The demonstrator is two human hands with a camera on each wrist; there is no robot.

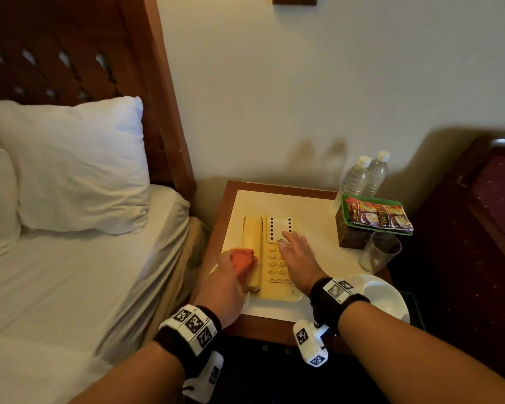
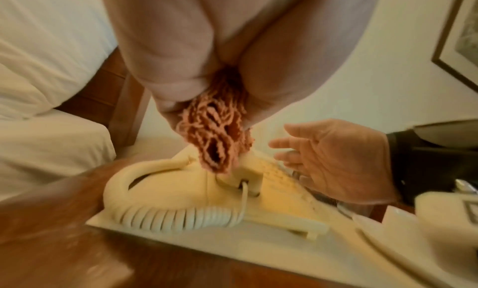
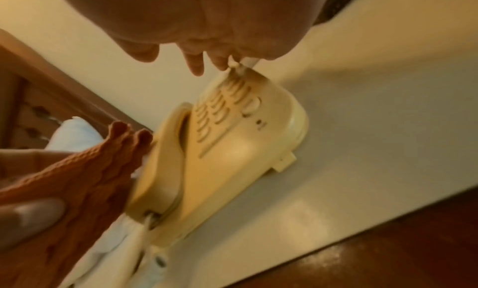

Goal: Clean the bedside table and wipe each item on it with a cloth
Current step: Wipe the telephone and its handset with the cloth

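**Cloth meets handset as phone gets its wipe**

At the table's (image 1: 216, 228) near edge, a white dish (image 1: 385, 298) sits on the right corner, just behind the right wrist. The left hand (image 1: 226, 282) has its fingers and thumb curled round a bunched orange cloth (image 1: 243, 258), whose loose folds touch the cream handset (image 1: 252, 243) about halfway along; the left wrist view shows the cloth hanging from that grip onto the handset's near end, above the coiled cord (image 2: 175, 216). The handset lies in its cradle on the left side of the phone (image 1: 277, 258), which stands on a pale mat (image 1: 309, 211) in the middle of the table. The right hand (image 1: 296, 258) lies flat over the keypad with fingers straight and slightly spread, gripping nothing; it appears to steady the phone, though the right wrist view leaves it unclear how firmly the fingertips bear on the keys.

Past the phone, along the right edge, stand a glass (image 1: 381, 252), then a dark box (image 1: 352, 231) topped by a green tray (image 1: 344, 205) of sachets (image 1: 379, 217), and two water bottles (image 1: 365, 176) at the far right corner.

The step in hand looks to be wiping the phone, handset first. The next move likely calls for drawing the cloth along the handset while the right hand holds the base still, then shifting that hand clear so the keypad can be wiped. The other items appear to await their turn.
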